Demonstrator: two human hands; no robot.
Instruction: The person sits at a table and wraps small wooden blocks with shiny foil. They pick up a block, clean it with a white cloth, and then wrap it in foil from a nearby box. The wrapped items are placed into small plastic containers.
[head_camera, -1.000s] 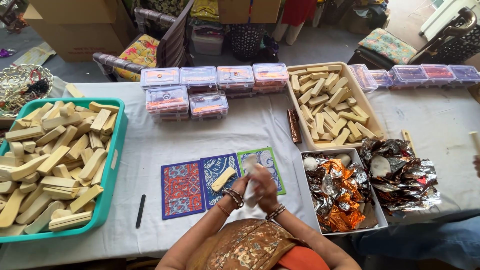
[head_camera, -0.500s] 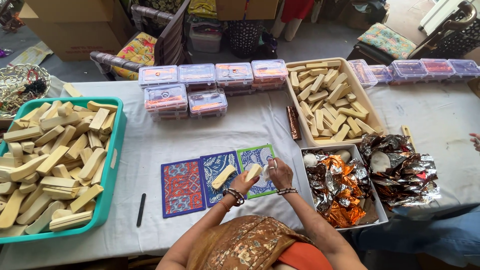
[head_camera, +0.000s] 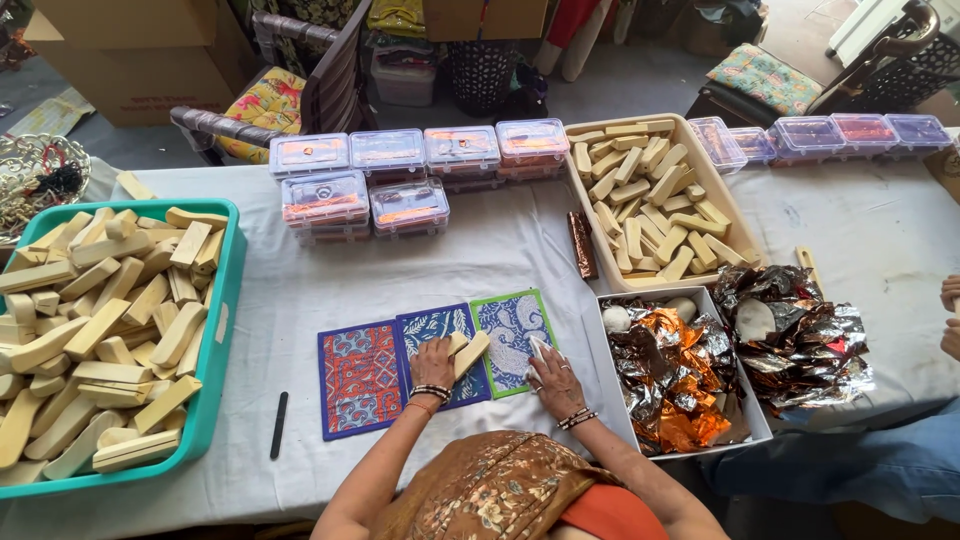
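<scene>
My left hand (head_camera: 432, 362) rests on the blue patterned mat (head_camera: 440, 325), with its fingers on the lower end of a cream bar (head_camera: 470, 352) that lies slanted across the mat. My right hand (head_camera: 555, 380) lies flat on the green-edged mat (head_camera: 510, 320), fingers stretched out, the tips on a small white piece (head_camera: 538, 347). A red-orange mat (head_camera: 358, 378) lies to the left of both. Bangles ring both wrists.
A teal tub (head_camera: 222, 330) of cream bars stands at the left and a beige tray (head_camera: 585, 215) of bars at the back right. Clear lidded boxes (head_camera: 385, 150) line the back. A white box (head_camera: 745, 405) holds foil wrappers. A black stick (head_camera: 279, 425) lies near the front. Another person's hand (head_camera: 950, 310) shows at the right edge.
My hands were joined around something pale above the mats. They have come apart: the left is down on the blue mat at the bar, the right on the green-edged mat.
</scene>
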